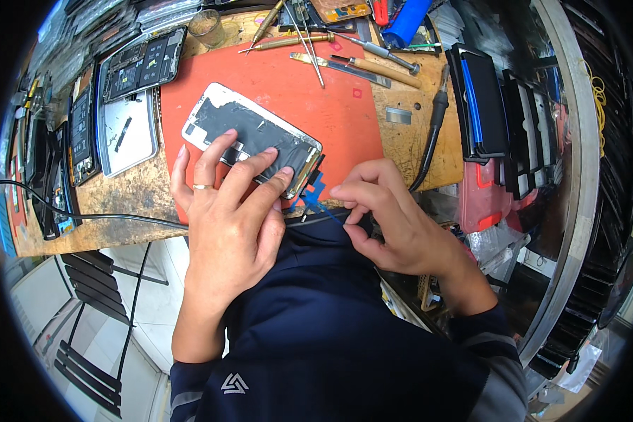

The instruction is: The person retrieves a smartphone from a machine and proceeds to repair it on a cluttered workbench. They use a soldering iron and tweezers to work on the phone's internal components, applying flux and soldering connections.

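Observation:
A phone screen panel with a white border and a torn-looking dark backing lies at a slant on the orange-red mat. My left hand rests on it with spread fingers, the tips pressing its lower half. Torn blue film hangs off the panel's lower right corner, beside its flex cables. Thumb and fingertips of my right hand are pinched at the end of a thin blue strand drawn out from that film. The fingers partly hide where they meet the strand.
Opened phones stand at the left, near a glass jar. Screwdrivers, tweezers and a wooden-handled tool lie along the mat's far edge. A corded black-handled tool and dark panels are to the right.

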Tool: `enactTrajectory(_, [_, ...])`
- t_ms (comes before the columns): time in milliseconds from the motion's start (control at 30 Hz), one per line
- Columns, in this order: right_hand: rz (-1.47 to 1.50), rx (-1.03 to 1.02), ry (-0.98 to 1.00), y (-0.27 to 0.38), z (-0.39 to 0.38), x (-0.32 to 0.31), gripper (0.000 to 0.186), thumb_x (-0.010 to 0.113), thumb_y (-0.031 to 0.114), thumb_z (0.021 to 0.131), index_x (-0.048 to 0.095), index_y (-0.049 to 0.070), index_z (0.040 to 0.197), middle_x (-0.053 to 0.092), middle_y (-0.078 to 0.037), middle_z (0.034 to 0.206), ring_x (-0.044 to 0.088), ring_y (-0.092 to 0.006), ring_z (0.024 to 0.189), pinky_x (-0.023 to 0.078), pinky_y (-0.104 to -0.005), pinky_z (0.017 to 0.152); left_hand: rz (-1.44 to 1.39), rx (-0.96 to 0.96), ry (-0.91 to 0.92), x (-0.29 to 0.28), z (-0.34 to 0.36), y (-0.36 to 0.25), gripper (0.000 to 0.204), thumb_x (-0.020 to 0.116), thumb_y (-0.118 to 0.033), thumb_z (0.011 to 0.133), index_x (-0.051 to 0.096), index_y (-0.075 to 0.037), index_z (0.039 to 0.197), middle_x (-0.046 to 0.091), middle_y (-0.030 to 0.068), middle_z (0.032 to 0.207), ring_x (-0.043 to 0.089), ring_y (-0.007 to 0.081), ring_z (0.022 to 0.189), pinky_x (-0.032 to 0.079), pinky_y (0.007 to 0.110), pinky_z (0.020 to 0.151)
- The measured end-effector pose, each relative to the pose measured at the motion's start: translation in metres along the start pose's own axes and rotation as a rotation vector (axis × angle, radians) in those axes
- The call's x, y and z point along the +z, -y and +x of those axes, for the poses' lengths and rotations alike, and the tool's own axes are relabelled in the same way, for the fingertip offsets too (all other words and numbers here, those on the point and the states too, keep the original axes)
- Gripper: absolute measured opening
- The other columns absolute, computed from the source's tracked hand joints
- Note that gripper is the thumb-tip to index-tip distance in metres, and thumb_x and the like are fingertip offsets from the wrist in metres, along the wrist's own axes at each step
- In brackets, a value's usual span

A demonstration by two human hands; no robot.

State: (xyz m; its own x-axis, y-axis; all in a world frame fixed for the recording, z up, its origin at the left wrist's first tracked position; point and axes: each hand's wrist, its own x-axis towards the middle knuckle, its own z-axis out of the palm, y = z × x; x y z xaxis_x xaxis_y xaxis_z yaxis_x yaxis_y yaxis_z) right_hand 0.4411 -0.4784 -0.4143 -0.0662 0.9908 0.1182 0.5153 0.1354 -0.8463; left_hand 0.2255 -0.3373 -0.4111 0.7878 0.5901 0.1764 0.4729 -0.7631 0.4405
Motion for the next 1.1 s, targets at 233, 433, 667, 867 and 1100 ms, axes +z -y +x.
enactTrajectory(233, [0.019, 0.03, -0.012, 0.001, -0.019, 0.003, 0.079, 0.07, -0.023, 0.078, 0.05, 0.006, 0.148, 0.048, -0.017, 0.125, 0.062, -0.0265, 0.099, 0.058, -0.0326, 0.077, -0.003, -0.001, -0.011, 0.001, 0.0, 0.0, 0.033, 0.071, -0.01, 0.085, 0.084, -0.015, 0.115, 0.074, 0.0035, 0.132, 0.05, 0.0375, 0.145, 0.016, 0.062, 0.129])
enactTrajectory(433, [0.029, 0.059, -0.03, 0.002, -0.03, 0.002, 0.078, 0.073, -0.023, 0.079, 0.049, 0.007, 0.148, 0.046, -0.016, 0.127, 0.063, -0.0229, 0.095, 0.061, -0.0313, 0.078, -0.005, -0.001, -0.023, 0.003, 0.0, -0.001, 0.032, 0.071, -0.011, 0.085, 0.084, -0.015, 0.114, 0.074, 0.0036, 0.131, 0.051, 0.0375, 0.145, 0.017, 0.062, 0.128])
enactTrajectory(667, [0.021, 0.149, 0.019, 0.006, -0.054, -0.008, 0.074, 0.072, -0.02, 0.082, 0.051, 0.007, 0.147, 0.046, -0.016, 0.128, 0.064, -0.0223, 0.099, 0.061, -0.0307, 0.08, 0.004, -0.001, -0.02, 0.002, 0.0, -0.001, 0.033, 0.071, -0.01, 0.085, 0.083, -0.014, 0.115, 0.074, 0.0037, 0.132, 0.05, 0.0373, 0.145, 0.017, 0.061, 0.129])
enactTrajectory(867, [0.03, 0.48, 0.161, 0.033, -0.071, -0.072, 0.054, 0.073, -0.015, 0.082, 0.065, 0.001, 0.134, 0.056, -0.016, 0.13, 0.067, -0.0257, 0.104, 0.061, -0.0336, 0.088, -0.091, -0.002, -0.107, 0.011, -0.005, 0.0, 0.039, 0.069, -0.006, 0.081, 0.073, -0.008, 0.12, 0.073, 0.0074, 0.131, 0.055, 0.0363, 0.141, 0.018, 0.059, 0.128])
enactTrajectory(1100, [-0.627, 0.262, -0.183, 0.04, -0.03, -0.094, 0.017, 0.077, -0.004, 0.086, 0.077, -0.004, 0.103, 0.07, -0.016, 0.085, 0.069, -0.0344, 0.079, 0.052, -0.0393, 0.074, -0.111, -0.021, -0.265, 0.007, -0.036, 0.001, 0.044, 0.067, -0.003, 0.074, 0.068, -0.007, 0.118, 0.074, 0.0068, 0.118, 0.061, 0.0326, 0.126, 0.026, 0.052, 0.12])
